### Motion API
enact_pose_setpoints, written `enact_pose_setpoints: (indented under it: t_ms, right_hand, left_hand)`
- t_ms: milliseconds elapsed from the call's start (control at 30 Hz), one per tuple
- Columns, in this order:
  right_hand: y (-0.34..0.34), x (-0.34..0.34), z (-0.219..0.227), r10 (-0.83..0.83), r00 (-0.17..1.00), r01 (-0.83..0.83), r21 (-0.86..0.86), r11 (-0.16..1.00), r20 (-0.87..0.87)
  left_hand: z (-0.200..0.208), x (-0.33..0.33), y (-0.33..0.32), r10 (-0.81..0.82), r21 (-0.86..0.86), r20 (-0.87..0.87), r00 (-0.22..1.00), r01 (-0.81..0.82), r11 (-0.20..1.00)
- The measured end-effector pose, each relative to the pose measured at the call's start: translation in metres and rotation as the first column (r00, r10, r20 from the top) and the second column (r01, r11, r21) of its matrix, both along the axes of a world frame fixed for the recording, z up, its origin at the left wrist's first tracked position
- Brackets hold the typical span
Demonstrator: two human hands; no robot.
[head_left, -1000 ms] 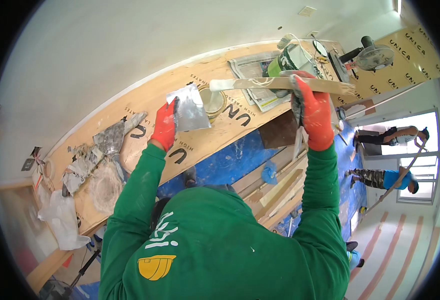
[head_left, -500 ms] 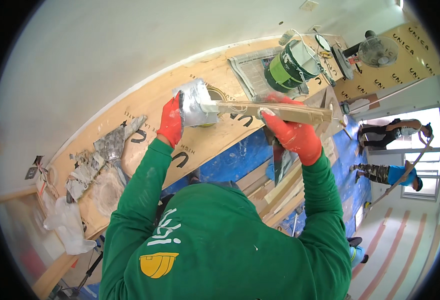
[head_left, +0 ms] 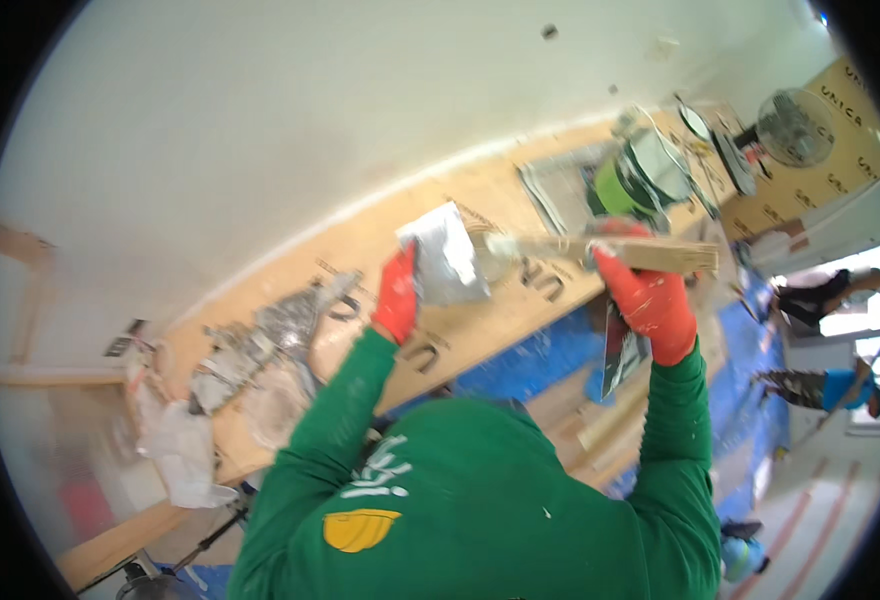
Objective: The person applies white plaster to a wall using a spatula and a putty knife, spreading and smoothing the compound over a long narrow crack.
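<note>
Head view: a pale wall fills the upper part, and below it your plywood workbench slants upward to the right, with blue floor sheeting past its near edge. A green bucket stands on the bench beyond your right hand, beside some newspaper.

The wooden strip is above the bench, held in your right hand, with your thumb and fingers clasped around it. Its long axis runs nearly level across the picture, sticking out both sides of your grip, the longer part toward your left. The metal sheet is gripped along its left edge by your left hand, so it lies to the right of that hand, its long sides steep and a little tilted. A dark, shiny blade hangs below your right hand; you cannot tell here whether your fingers hold it too.

The white-coated end of the strip points at the sheet's right edge and sits just beside it; in the picture your left hand is nearer to that end. Half a second ago the end overlapped the sheet; now it is off its face. Everything also sits farther right, and blurred.
</note>
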State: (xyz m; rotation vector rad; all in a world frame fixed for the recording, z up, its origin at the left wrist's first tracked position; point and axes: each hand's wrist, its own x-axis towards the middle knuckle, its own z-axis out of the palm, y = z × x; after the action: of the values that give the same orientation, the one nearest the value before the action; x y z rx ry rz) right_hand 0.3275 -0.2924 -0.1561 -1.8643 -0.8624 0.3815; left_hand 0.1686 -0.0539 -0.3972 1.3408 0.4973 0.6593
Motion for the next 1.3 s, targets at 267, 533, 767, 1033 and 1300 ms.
enact_pose_setpoints:
  t_ms: [267,533,767,1033,1300]
  right_hand:
    - [0.052,0.012,-0.077,0.137,0.979,-0.103,-0.212,0.972,0.151]
    - [-0.165,-0.015,-0.356,-0.134,0.23,0.584,0.027,0.811,-0.964]
    - [-0.148,-0.158,-0.308,-0.175,0.09,0.468,-0.113,0.877,-0.981]
    - [-0.097,-0.229,-0.163,0.183,0.366,0.482,0.354,0.801,-0.912]
    - [0.097,-0.326,-0.076,0.134,0.963,0.007,0.52,0.854,-0.234]
  left_hand:
    - [-0.025,-0.075,0.05,0.149,0.479,-0.078,0.986,-0.094,0.873]
    - [0.004,-0.152,0.064,0.222,-0.344,0.241,0.945,-0.13,0.93]
    - [0.108,-0.201,0.06,0.276,-0.703,0.244,0.93,-0.027,0.711]
    - [0.146,-0.267,0.094,0.243,-0.618,0.482,0.842,0.13,0.775]
    - [0.179,-0.299,0.097,0.212,-0.059,0.407,0.888,-0.206,0.977]
